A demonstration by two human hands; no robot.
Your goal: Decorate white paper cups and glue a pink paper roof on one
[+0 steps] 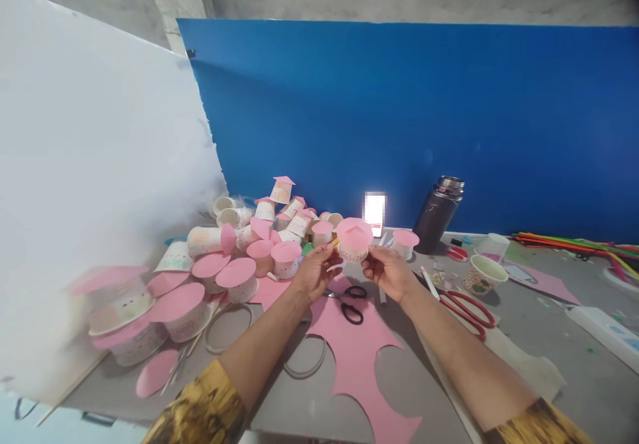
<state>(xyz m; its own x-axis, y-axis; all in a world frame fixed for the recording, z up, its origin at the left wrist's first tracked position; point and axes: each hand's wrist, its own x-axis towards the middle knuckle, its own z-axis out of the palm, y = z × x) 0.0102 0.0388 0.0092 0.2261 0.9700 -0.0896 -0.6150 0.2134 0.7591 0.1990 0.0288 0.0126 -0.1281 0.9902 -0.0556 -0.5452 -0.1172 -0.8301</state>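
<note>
A paper cup [353, 251] with a pink paper cone top [355, 233] is held up between my two hands. My left hand [316, 272] pinches the cup's left side, and my right hand [390, 273] grips it from the right. Just beneath lie black-handled scissors [352, 304], resting on a pink paper sheet [349, 351] with round pieces cut out of its edges. Behind my right hand stands another cup with a pink top [405, 244]. To the left, many similar pink-topped cups [237, 277] are piled, some tipped over.
Red-handled scissors [469, 311], a patterned paper cup [484, 275] and a dark flask [439, 214] are on the right. A lit phone [374, 214] leans near the blue panel [399, 118]. Tape rings [305, 357], a loose pink disc [156, 372] and a white power strip [606, 331] lie around.
</note>
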